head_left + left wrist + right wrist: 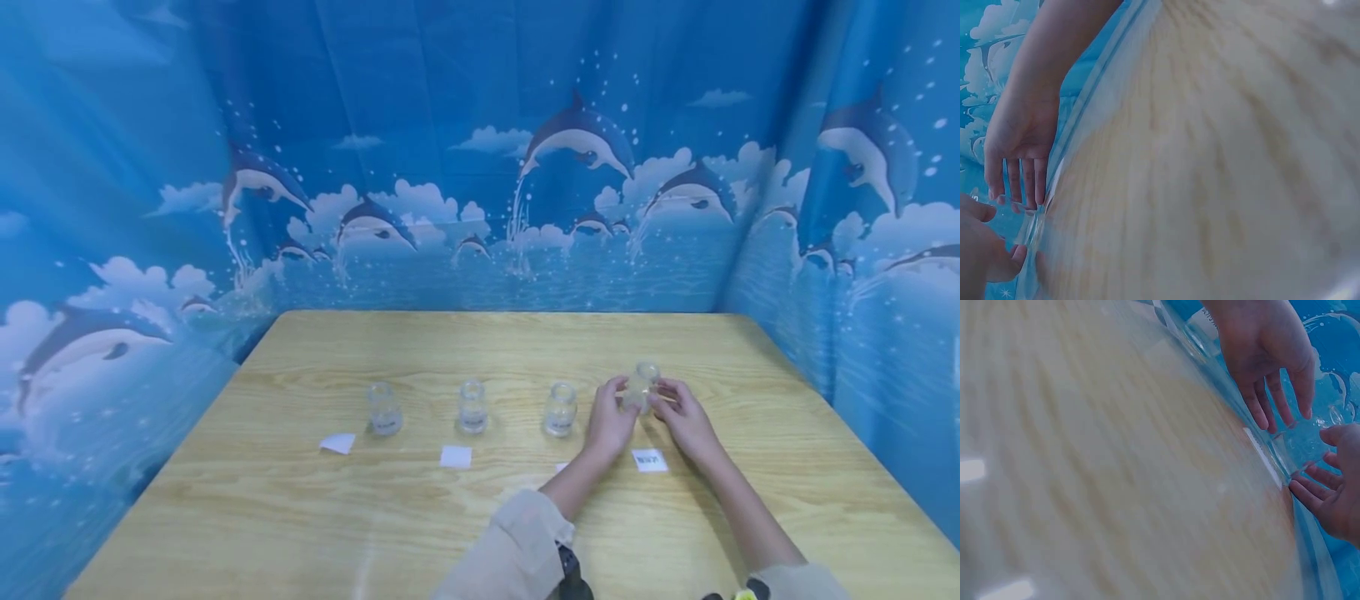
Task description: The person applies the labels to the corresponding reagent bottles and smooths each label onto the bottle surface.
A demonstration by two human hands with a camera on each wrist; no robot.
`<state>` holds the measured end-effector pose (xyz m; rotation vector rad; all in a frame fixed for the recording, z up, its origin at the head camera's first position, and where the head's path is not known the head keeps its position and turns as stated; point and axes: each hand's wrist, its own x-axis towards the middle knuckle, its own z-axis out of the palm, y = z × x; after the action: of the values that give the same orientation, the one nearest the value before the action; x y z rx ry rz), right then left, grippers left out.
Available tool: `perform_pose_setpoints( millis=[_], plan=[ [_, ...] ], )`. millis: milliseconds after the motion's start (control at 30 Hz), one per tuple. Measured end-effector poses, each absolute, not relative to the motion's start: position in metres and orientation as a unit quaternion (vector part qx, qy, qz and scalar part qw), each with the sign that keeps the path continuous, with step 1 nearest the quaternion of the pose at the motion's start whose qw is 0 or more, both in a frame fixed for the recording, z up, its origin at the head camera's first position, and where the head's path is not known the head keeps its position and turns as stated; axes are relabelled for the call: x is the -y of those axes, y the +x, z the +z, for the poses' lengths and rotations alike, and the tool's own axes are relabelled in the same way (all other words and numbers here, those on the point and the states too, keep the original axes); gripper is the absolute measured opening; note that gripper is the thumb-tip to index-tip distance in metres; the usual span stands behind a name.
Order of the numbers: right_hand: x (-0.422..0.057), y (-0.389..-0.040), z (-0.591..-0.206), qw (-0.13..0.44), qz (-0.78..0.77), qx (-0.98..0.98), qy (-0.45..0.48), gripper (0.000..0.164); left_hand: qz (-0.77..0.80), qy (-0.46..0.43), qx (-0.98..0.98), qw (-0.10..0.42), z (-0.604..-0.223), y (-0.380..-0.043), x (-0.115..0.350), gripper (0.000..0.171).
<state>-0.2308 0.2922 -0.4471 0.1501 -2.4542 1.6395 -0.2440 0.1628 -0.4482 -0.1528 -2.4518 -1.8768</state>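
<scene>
Both hands are at a small clear glass bottle [642, 385], the rightmost of a row, its mouth upward. My left hand [611, 422] grips its left side with fingers and thumb. From the right, my right hand [686, 423] holds the same bottle, thumb toward the front. In the right wrist view the bottle [1305, 441] shows between the left hand's fingers and the right hand [1338, 487]. A white card with dark print [649, 460] lies on the table just in front of the hands.
Three similar glass bottles, the left one [385, 410], the middle one [472, 408] and the right one [560, 410], stand leftward on the wooden table [420, 533]. White paper pieces [456, 456] lie before them, one partly behind the left forearm. A dolphin-print curtain [450, 100] surrounds the table.
</scene>
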Motion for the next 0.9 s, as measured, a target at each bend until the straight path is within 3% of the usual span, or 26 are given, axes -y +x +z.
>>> perform_pose_setpoints(
  millis=[467,900],
  plan=[
    [-0.289,-0.213,-0.448,0.107,0.529,0.840,0.052,0.046,-0.655,-0.029,0.754,0.033,-0.451,-0.236,-0.164,0.025],
    [-0.289,-0.199,-0.448,0.103,0.526,0.842,0.066,0.048,-0.666,-0.033,0.743,0.045,-0.452,-0.223,-0.163,0.024]
  ],
)
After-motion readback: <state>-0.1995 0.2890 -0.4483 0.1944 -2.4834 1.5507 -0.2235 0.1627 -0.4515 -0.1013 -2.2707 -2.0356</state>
